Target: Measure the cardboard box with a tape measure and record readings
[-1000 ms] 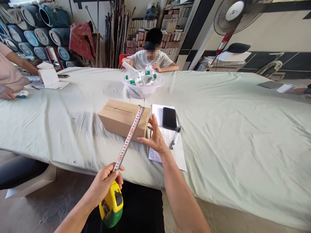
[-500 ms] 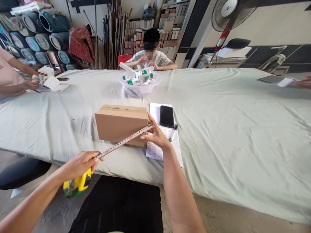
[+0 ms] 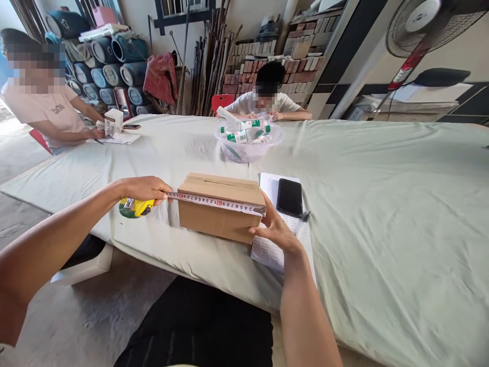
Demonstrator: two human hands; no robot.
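A brown cardboard box [image 3: 219, 221] lies on the cloth-covered table [image 3: 382, 204] in front of me. My left hand [image 3: 143, 187] is closed round a yellow tape measure [image 3: 134, 207] just left of the box. Its tape blade [image 3: 217, 203] stretches along the box's top front edge. My right hand [image 3: 274, 228] pinches the blade's end at the box's right corner.
A black phone [image 3: 289, 197] and a pen lie on printed sheets [image 3: 269, 250] right of the box. A clear bowl of bottles [image 3: 247, 138] stands behind it. One person sits at the far side, another at the left holding a small carton [image 3: 113, 122]. A fan [image 3: 424, 25] stands at the right.
My left hand swung the tape case from below the table edge up to the box's left end. The blade now lies level along the box, my right hand holding its end at the right corner.
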